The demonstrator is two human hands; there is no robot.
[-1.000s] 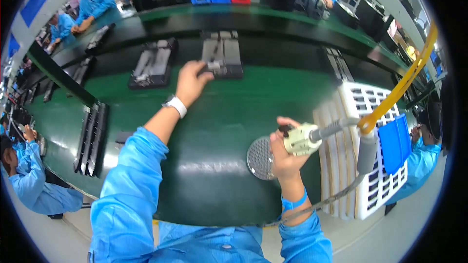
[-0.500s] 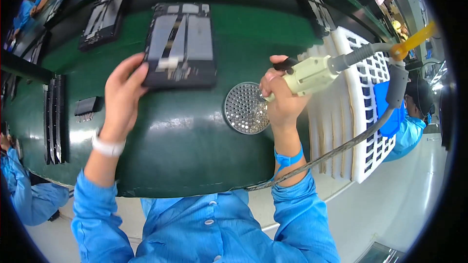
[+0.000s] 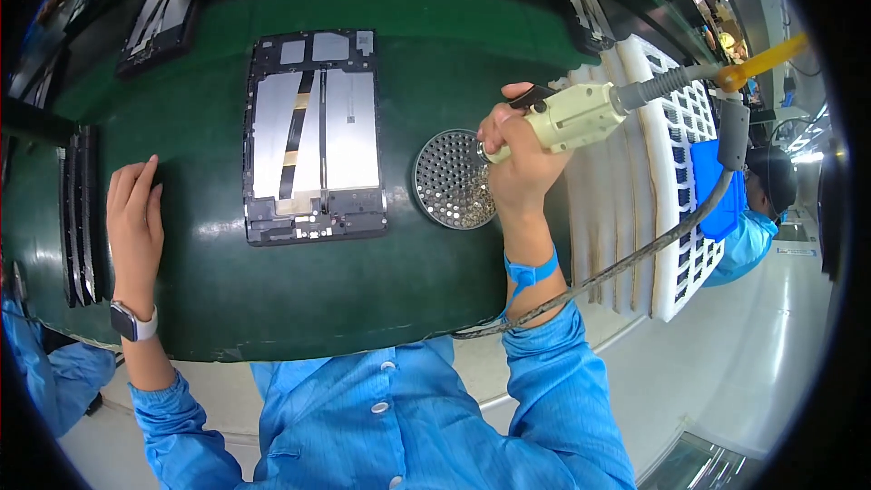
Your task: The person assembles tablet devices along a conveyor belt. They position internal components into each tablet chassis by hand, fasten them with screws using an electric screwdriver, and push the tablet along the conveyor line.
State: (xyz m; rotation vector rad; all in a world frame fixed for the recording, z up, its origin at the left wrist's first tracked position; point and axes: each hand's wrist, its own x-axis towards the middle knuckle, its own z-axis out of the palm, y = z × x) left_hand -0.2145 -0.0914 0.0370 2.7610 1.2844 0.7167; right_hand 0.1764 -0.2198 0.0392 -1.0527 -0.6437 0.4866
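Note:
My right hand (image 3: 523, 159) is wrapped round a cream powered screwdriver (image 3: 581, 116). Its tip lies at the right rim of a round metal dish (image 3: 445, 139) with a perforated plate and small screws in it. An opened tablet (image 3: 340, 150) lies flat in front of me, its silvery inside and dark flat cable facing up. Left of it, my left hand (image 3: 136, 227) reaches over the green tabletop with its fingers stretched out. Whatever is under that hand is hidden. Beside it stand long black strips (image 3: 80, 218).
White foam trays (image 3: 671, 191) are stacked at the right, with a blue bin (image 3: 715, 191) behind them. A cable (image 3: 626, 268) crosses over my right forearm. More opened tablets (image 3: 170, 14) lie on the far side. A person in blue (image 3: 748, 240) is at the right.
My left hand has let go of the tablet and moved left, over the spot where a small black part lay. The tablet now rests flat on the table. My right hand still holds the screwdriver.

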